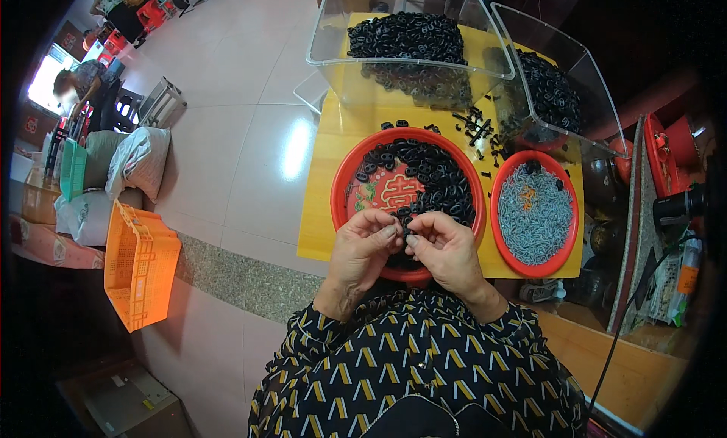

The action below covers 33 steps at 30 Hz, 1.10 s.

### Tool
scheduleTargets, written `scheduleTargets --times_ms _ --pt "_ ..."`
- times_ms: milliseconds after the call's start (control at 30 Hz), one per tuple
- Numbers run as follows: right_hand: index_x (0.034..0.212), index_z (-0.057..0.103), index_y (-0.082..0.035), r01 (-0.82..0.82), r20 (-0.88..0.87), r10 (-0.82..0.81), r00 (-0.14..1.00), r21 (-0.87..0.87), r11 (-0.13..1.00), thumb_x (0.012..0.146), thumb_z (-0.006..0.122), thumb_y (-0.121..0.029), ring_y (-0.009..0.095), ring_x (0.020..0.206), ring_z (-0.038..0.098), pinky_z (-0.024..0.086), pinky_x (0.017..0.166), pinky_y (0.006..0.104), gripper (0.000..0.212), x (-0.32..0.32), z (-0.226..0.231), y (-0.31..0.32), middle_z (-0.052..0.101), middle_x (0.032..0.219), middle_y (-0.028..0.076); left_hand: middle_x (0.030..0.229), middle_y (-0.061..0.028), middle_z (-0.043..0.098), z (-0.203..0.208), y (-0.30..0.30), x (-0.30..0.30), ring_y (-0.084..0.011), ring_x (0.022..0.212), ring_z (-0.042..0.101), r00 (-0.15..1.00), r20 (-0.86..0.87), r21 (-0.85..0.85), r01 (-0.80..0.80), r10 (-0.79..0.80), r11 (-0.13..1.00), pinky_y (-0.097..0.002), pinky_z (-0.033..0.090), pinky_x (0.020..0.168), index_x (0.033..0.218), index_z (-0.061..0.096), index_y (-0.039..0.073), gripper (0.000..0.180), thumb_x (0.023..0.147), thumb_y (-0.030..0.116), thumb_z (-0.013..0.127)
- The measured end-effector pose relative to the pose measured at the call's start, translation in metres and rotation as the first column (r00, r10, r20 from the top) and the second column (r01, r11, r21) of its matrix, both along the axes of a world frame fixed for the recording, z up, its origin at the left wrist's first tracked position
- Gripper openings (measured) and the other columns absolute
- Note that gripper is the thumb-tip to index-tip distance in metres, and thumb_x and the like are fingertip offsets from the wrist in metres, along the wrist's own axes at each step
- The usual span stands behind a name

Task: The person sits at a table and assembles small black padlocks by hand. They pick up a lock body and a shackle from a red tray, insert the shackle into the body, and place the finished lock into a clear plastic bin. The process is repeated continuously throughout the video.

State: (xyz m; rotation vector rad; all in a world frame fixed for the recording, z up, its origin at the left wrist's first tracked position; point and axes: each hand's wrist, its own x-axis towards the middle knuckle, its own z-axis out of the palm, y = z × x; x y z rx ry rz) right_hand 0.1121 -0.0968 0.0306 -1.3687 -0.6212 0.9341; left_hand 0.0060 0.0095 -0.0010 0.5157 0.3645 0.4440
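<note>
My left hand (365, 248) and my right hand (447, 250) meet over the near rim of a round red basin (338, 170). Both are closed in a pinch, fingertips almost touching, on a small black plastic part (407, 230); the fingers cover most of it. Inside the basin lie many black oval parts (448, 182) with two holes each, heaped to the right, and the printed red and gold bottom shows at the left. To the right of my right hand stands an oval red tray (494, 203) full of small silvery screws (536, 218), with a few orange pieces and black parts on top.
Two clear plastic bins (413, 65) (556, 97) of black parts stand at the back of the yellow table (322, 211). Loose black pieces (475, 126) lie between them and the basin. An orange crate (144, 267) and white sacks (140, 161) sit left; people (95, 89) are farther off.
</note>
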Motion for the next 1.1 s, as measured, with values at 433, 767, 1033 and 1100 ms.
scheduleTargets --times_ms 433,767,1033,1100 --pt "0.091 0.051 0.002 0.006 0.054 -0.003 0.999 -0.069 0.998 0.079 0.055 0.005 0.007 0.067 0.058 0.048 0.056 0.0174 0.013 -0.003 -0.004 0.002 0.056 0.079 0.004 0.085 -0.0089 0.061 0.000 -0.005 0.001 -0.0152 0.075 0.059 0.998 -0.013 0.046 -0.064 0.064 0.997 -0.0267 0.049 0.068 0.090 0.055 0.000 0.012 0.078 -0.004 0.057" --pt "0.084 0.054 0.001 0.051 0.120 -0.042 0.992 -0.076 0.996 0.077 0.059 -0.001 0.005 0.061 0.057 0.046 0.053 0.0196 0.010 -0.003 -0.007 0.001 0.058 0.070 0.002 0.084 -0.0085 0.060 -0.003 -0.005 0.001 -0.0141 0.077 0.058 0.994 -0.022 0.137 -0.101 0.105 0.985 -0.0250 0.048 0.071 0.088 0.056 -0.001 0.013 0.077 -0.006 0.058" --pt "0.082 0.055 0.000 0.064 0.142 -0.051 0.988 -0.086 0.994 0.076 0.061 -0.003 0.003 0.057 0.053 0.044 0.051 0.0196 0.010 -0.002 -0.011 0.000 0.057 0.066 0.001 0.086 -0.0112 0.060 -0.003 -0.007 0.001 -0.0168 0.078 0.058 0.992 -0.046 0.179 -0.106 0.116 0.978 -0.0267 0.047 0.070 0.088 0.055 -0.001 0.013 0.076 -0.007 0.057" --pt "0.082 0.055 0.000 0.063 0.142 -0.051 0.989 -0.084 0.994 0.076 0.061 -0.004 0.002 0.057 0.052 0.043 0.051 0.0199 0.009 -0.002 -0.011 -0.001 0.057 0.066 0.000 0.086 -0.0111 0.060 -0.003 -0.007 0.002 -0.0168 0.078 0.058 0.992 -0.039 0.179 -0.108 0.117 0.978 -0.0269 0.047 0.071 0.088 0.055 -0.001 0.013 0.076 -0.007 0.058"
